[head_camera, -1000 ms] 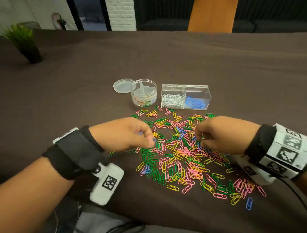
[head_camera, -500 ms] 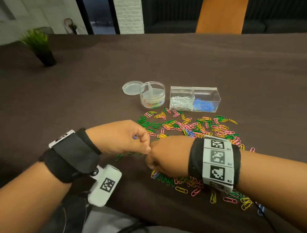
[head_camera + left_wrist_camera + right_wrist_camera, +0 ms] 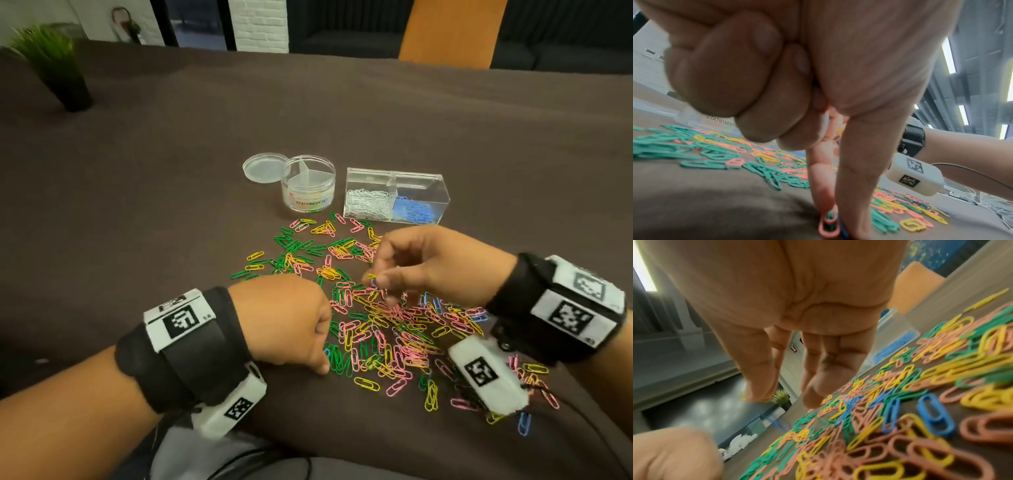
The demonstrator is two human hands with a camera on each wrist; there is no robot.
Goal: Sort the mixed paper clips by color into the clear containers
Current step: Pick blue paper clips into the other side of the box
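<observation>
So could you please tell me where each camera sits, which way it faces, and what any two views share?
Head: worn high, facing forward and down at the paper clip pile, round container and rectangular box; both forearms show.
Left wrist: under the left hand, facing along its fingers to the clips.
Right wrist: under the right hand, facing along its fingers over the pile.
Shared: head and right wrist both show the box's blue clips.

Looks like an office or lounge space: I'm at a big table [image 3: 445, 130] under a brown cloth, small potted plant [image 3: 51, 61] at the far left corner. Behind it a white brick pillar [image 3: 258, 24], dark sofa [image 3: 342, 37], orange chair back [image 3: 452, 31]. Long ceiling lights [image 3: 948, 55] overhead.
</observation>
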